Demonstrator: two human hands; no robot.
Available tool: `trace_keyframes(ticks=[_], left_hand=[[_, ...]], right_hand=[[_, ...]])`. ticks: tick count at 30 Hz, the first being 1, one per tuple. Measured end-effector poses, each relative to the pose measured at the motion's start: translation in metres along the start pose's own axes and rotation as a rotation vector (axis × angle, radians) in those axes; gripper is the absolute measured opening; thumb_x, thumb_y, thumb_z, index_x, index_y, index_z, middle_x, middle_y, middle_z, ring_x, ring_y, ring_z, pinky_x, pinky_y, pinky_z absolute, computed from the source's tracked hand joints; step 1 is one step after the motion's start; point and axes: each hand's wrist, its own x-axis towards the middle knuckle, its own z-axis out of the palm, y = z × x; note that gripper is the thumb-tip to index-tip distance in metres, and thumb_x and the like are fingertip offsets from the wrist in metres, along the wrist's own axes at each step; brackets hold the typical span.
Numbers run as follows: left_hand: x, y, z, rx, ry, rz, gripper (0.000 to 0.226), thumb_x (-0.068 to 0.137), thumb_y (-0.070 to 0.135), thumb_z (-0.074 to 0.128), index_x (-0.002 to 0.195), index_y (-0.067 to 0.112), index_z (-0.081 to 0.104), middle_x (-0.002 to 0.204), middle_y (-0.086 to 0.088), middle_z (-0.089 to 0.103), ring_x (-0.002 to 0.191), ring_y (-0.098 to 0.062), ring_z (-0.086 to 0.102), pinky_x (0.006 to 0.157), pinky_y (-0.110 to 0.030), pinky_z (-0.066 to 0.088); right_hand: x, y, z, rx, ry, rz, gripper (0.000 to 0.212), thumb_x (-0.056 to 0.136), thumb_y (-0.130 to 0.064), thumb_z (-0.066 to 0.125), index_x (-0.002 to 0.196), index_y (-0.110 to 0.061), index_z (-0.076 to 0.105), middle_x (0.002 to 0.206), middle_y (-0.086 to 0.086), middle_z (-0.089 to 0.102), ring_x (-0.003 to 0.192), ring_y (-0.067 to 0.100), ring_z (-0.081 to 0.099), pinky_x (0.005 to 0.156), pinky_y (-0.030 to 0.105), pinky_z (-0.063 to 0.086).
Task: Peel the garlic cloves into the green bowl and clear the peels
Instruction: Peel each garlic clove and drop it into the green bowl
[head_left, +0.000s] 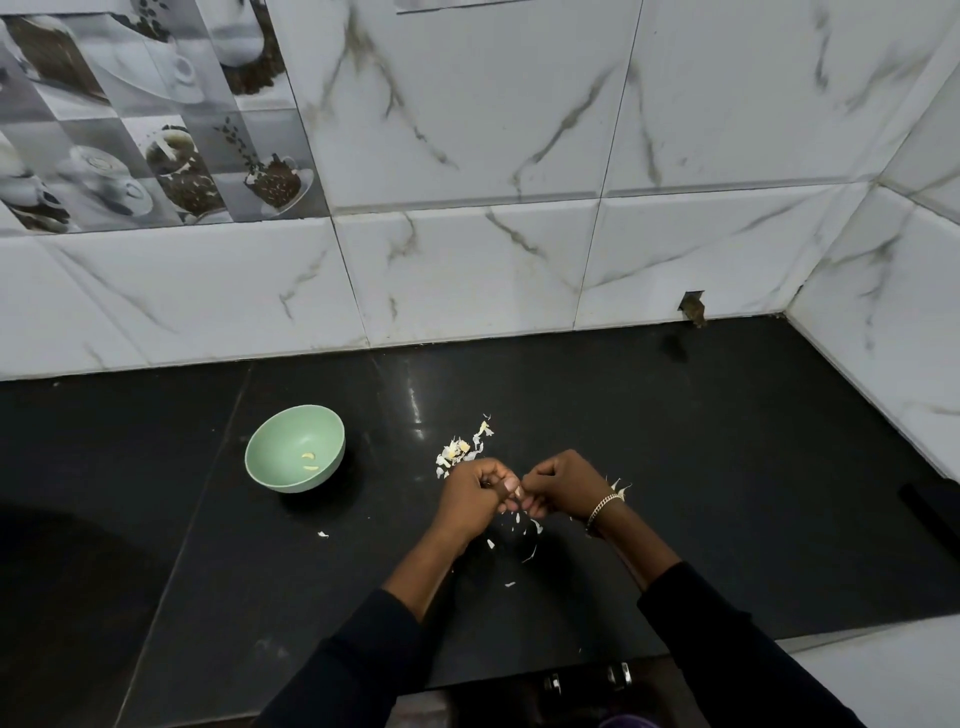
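Slippage risk: left hand (475, 493) and right hand (563, 488) both pinch a mostly hidden garlic clove (515, 501), and a hard tug could drop it among scattered papery white peels (457, 452).

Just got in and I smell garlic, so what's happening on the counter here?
A person is peeling garlic over the black counter. The left hand and right hand meet with curled fingers, pinching a garlic clove that the fingers mostly hide. The green bowl, to the left, holds two peeled cloves. A pile of peels lies just behind the hands, with loose flakes scattered around them, so nothing is cleared yet.
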Motion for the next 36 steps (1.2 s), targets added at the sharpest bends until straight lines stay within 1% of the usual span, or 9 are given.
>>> trace_keyframes(ticks=[5,12,15,19,22,26,28,32,36], left_hand=[[0.0,0.0,0.002,-0.042,-0.011,-0.024,0.02,0.094,-0.005,0.061,0.079,0.007,0.067,0.065,0.0,0.072,0.054,-0.006,0.063,0.055,-0.018,0.049],[0.003,-0.001,0.007,-0.099,0.066,-0.049,0.008,0.089,-0.006,0.068,0.088,0.002,0.068,0.073,-0.019,0.072,0.059,-0.016,0.069,0.053,-0.021,0.051],[0.006,-0.003,0.003,-0.093,0.007,-0.075,0.007,0.088,-0.008,0.068,0.094,-0.005,0.071,0.081,-0.022,0.075,0.071,-0.023,0.075,0.062,-0.024,0.057],[0.006,-0.004,-0.001,-0.077,-0.046,-0.064,0.007,0.086,-0.007,0.07,0.093,-0.006,0.072,0.085,-0.023,0.075,0.082,-0.033,0.076,0.077,-0.037,0.062],[0.003,-0.003,0.001,-0.135,0.02,-0.069,0.005,0.088,-0.007,0.069,0.092,-0.006,0.072,0.084,-0.021,0.076,0.077,-0.028,0.076,0.07,-0.029,0.062],[0.0,-0.001,0.002,-0.284,0.073,-0.095,0.009,0.088,-0.008,0.069,0.095,-0.005,0.072,0.083,-0.019,0.076,0.074,-0.022,0.075,0.068,-0.023,0.06],[-0.002,0.002,0.001,-0.36,0.105,-0.105,0.011,0.087,-0.01,0.069,0.096,-0.005,0.071,0.08,-0.018,0.076,0.069,-0.018,0.074,0.063,-0.02,0.059],[-0.003,0.005,-0.004,-0.433,0.12,-0.112,0.013,0.086,-0.009,0.071,0.098,-0.005,0.07,0.087,-0.022,0.076,0.075,-0.022,0.076,0.067,-0.022,0.06],[-0.003,0.005,-0.005,-0.465,0.12,-0.132,0.01,0.089,-0.008,0.067,0.099,-0.007,0.068,0.088,-0.022,0.076,0.079,-0.023,0.076,0.069,-0.023,0.061]], right_hand=[[-0.001,0.002,0.001,0.012,0.025,0.006,0.017,0.086,-0.005,0.069,0.076,0.008,0.073,0.063,0.012,0.07,0.051,0.013,0.064,0.052,0.022,0.053],[0.0,0.007,0.009,-0.083,0.174,-0.028,0.02,0.079,-0.019,0.075,0.063,-0.007,0.072,0.064,0.014,0.072,0.054,0.015,0.062,0.054,0.026,0.05],[0.0,0.007,0.009,-0.139,0.188,-0.028,0.017,0.076,-0.019,0.075,0.064,-0.006,0.073,0.063,0.013,0.072,0.052,0.013,0.062,0.054,0.025,0.05],[0.0,0.004,0.008,-0.153,0.165,-0.062,0.015,0.076,-0.018,0.071,0.064,-0.009,0.073,0.062,0.011,0.071,0.052,0.011,0.061,0.057,0.028,0.052],[0.002,0.001,0.006,-0.144,0.148,-0.073,0.016,0.073,-0.024,0.072,0.065,-0.01,0.074,0.063,0.01,0.072,0.054,0.011,0.063,0.058,0.029,0.052],[0.005,0.001,0.005,-0.11,0.165,-0.084,0.039,0.056,-0.047,0.069,0.066,-0.009,0.073,0.064,0.011,0.072,0.056,0.014,0.064,0.057,0.028,0.051],[0.005,0.001,0.005,-0.113,0.164,-0.083,0.037,0.062,-0.045,0.07,0.066,-0.008,0.072,0.066,0.014,0.072,0.056,0.015,0.063,0.056,0.027,0.051],[0.009,0.005,0.006,-0.131,0.135,-0.036,0.026,0.091,-0.015,0.058,0.068,-0.006,0.068,0.064,0.01,0.068,0.052,0.016,0.061,0.052,0.028,0.05],[0.011,0.011,0.007,-0.196,0.158,-0.015,0.031,0.096,-0.019,0.058,0.072,-0.002,0.068,0.059,0.006,0.067,0.047,0.014,0.061,0.05,0.025,0.051]])
